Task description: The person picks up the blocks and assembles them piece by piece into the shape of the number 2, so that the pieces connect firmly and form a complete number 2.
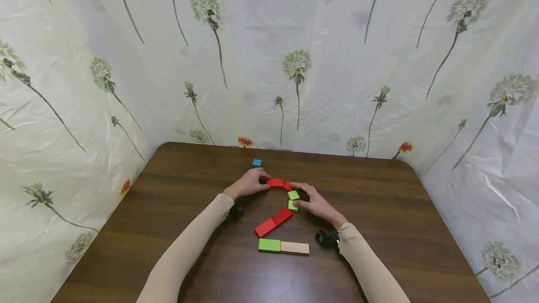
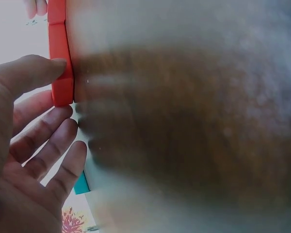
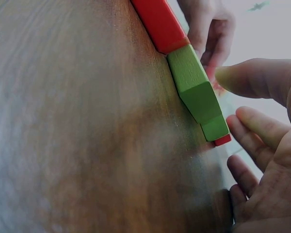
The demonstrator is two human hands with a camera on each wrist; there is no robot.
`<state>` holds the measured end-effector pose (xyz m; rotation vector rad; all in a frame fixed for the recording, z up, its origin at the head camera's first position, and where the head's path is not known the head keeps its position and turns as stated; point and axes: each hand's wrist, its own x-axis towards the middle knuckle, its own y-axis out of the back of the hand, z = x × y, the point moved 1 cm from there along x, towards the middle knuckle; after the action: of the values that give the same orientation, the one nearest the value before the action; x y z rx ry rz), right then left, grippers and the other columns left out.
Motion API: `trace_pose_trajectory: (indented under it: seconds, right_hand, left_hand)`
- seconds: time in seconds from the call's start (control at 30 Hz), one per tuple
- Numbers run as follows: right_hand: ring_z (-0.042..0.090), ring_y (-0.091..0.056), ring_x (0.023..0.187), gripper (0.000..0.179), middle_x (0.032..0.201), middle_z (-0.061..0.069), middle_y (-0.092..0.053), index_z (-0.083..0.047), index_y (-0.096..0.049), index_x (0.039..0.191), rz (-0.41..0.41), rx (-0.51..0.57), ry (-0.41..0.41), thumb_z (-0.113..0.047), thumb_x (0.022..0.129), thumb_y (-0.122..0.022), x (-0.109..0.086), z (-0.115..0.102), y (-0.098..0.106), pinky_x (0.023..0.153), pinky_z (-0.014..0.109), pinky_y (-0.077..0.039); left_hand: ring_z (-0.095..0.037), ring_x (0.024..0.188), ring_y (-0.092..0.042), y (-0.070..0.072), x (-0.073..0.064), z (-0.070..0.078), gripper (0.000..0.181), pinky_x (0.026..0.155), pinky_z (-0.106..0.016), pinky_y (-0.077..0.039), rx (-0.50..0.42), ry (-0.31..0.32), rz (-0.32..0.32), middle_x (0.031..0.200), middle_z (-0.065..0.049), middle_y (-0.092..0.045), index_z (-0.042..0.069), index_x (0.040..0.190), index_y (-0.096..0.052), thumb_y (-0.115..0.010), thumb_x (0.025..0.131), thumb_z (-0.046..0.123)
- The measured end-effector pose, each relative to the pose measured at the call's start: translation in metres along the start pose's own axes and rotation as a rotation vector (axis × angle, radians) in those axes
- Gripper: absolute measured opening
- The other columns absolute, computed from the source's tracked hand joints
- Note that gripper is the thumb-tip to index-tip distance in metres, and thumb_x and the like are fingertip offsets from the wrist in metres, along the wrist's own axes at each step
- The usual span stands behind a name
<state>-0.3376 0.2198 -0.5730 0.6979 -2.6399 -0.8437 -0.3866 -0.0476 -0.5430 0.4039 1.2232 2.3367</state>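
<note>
My left hand [image 1: 250, 183] pinches the left end of a long red block [image 1: 275, 183] between thumb and forefinger. In the left wrist view its thumb [image 2: 39, 73] lies on the red block's side, while the other fingers spread loosely. A smaller red block [image 1: 288, 186] adjoins that block's right end. Beside it curve two light green blocks [image 1: 293, 195], the lower one partly behind the right thumb. My right hand [image 1: 316, 204] is around this curve with fingers relaxed and apart. Its forefinger is by the small red block, its thumb [image 3: 252, 80] by the green ones; contact is unclear.
Two red blocks [image 1: 273, 222] form a slanted line below the green ones. Nearer me, a green block [image 1: 269, 245] and a plain wooden block [image 1: 294, 248] lie end to end. A blue block [image 1: 257, 162] sits beyond my left hand. A patterned sheet [image 1: 261, 60] hangs behind the table [image 1: 202, 265].
</note>
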Motion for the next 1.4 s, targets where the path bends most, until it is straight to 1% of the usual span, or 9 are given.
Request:
trace_pose_trajectory:
  seconds: [0.13,0.33,0.43,0.73,1.03,1.23,1.33,1.37,1.4]
  right_hand:
    - [0.033,-0.026,0.140,0.062,0.149,0.005,-0.040,-0.021,-0.043,0.145,-0.009,0.008,-0.010,-0.031,0.090,-0.069,-0.0002,0.0005,0.0003,0.109,0.062,-0.023]
    - [0.033,-0.027,0.140,0.062,0.149,0.004,-0.041,-0.022,-0.043,0.145,-0.013,0.009,-0.012,-0.031,0.090,-0.068,-0.0011,0.0005,0.0009,0.109,0.062,-0.023]
    - [0.032,-0.027,0.140,0.062,0.148,0.003,-0.041,-0.023,-0.043,0.145,-0.012,0.008,-0.017,-0.032,0.090,-0.069,-0.0009,0.0013,0.0007,0.109,0.061,-0.023]
    - [0.035,-0.028,0.138,0.062,0.148,0.006,-0.043,-0.019,-0.044,0.145,-0.002,0.005,0.020,-0.031,0.089,-0.069,-0.0008,0.0035,-0.0007,0.107,0.063,-0.023]
    - [0.034,-0.029,0.137,0.061,0.147,0.005,-0.043,-0.019,-0.044,0.144,0.002,0.009,0.019,-0.028,0.089,-0.069,-0.0012,0.0019,0.0002,0.108,0.062,-0.024]
    - [0.034,-0.027,0.139,0.062,0.148,0.006,-0.041,-0.019,-0.043,0.145,-0.011,0.008,0.006,-0.030,0.090,-0.069,-0.0014,0.0012,0.0002,0.108,0.062,-0.024]
    - [0.035,-0.028,0.138,0.061,0.148,0.006,-0.042,-0.019,-0.044,0.145,-0.003,0.006,0.010,-0.030,0.090,-0.069,-0.0011,0.0014,0.0005,0.108,0.062,-0.024]
    - [0.036,-0.028,0.138,0.061,0.148,0.008,-0.042,-0.016,-0.044,0.145,-0.004,0.005,0.014,-0.028,0.090,-0.068,-0.0021,-0.0040,0.0019,0.107,0.063,-0.024]
    - [0.036,-0.028,0.138,0.061,0.148,0.008,-0.041,-0.017,-0.044,0.145,-0.003,0.007,0.016,-0.029,0.090,-0.069,-0.0020,-0.0041,0.0023,0.107,0.063,-0.024]
  left_hand:
    - [-0.016,0.099,-0.058,-0.0006,-0.0003,-0.0008,0.034,0.090,-0.032,-0.049,-0.007,-0.001,-0.003,0.112,-0.004,-0.062,0.008,0.119,-0.068,-0.068,0.091,0.026]
    - [-0.015,0.099,-0.058,-0.0016,-0.0001,-0.0024,0.035,0.089,-0.031,-0.049,-0.006,0.001,-0.002,0.112,-0.003,-0.062,0.009,0.120,-0.067,-0.068,0.091,0.027]
    - [-0.015,0.099,-0.058,-0.0023,0.0000,-0.0027,0.035,0.089,-0.031,-0.049,-0.003,-0.003,0.000,0.113,-0.004,-0.062,0.009,0.120,-0.067,-0.067,0.091,0.027]
    - [-0.015,0.099,-0.058,-0.0014,-0.0021,-0.0011,0.034,0.090,-0.032,-0.049,0.010,-0.011,-0.002,0.111,-0.004,-0.063,0.009,0.119,-0.068,-0.068,0.091,0.026]
    - [-0.016,0.098,-0.058,0.0000,-0.0035,0.0001,0.034,0.088,-0.032,-0.049,0.011,-0.016,-0.010,0.111,-0.005,-0.063,0.008,0.120,-0.068,-0.068,0.091,0.025]
    - [-0.015,0.097,-0.058,-0.0006,-0.0034,-0.0002,0.034,0.087,-0.031,-0.050,0.009,-0.012,-0.006,0.110,-0.005,-0.063,0.008,0.120,-0.068,-0.068,0.090,0.025]
    - [-0.015,0.097,-0.058,0.0001,-0.0037,0.0001,0.034,0.088,-0.031,-0.049,0.010,-0.009,-0.009,0.111,-0.004,-0.063,0.008,0.120,-0.068,-0.068,0.090,0.025]
    - [-0.015,0.097,-0.058,0.0004,-0.0039,0.0000,0.034,0.088,-0.030,-0.049,0.012,-0.010,-0.010,0.111,-0.004,-0.063,0.009,0.120,-0.068,-0.068,0.091,0.025]
    - [-0.015,0.097,-0.057,0.0011,-0.0044,0.0002,0.034,0.088,-0.030,-0.049,0.012,-0.013,-0.011,0.112,-0.004,-0.063,0.009,0.120,-0.068,-0.068,0.090,0.025]
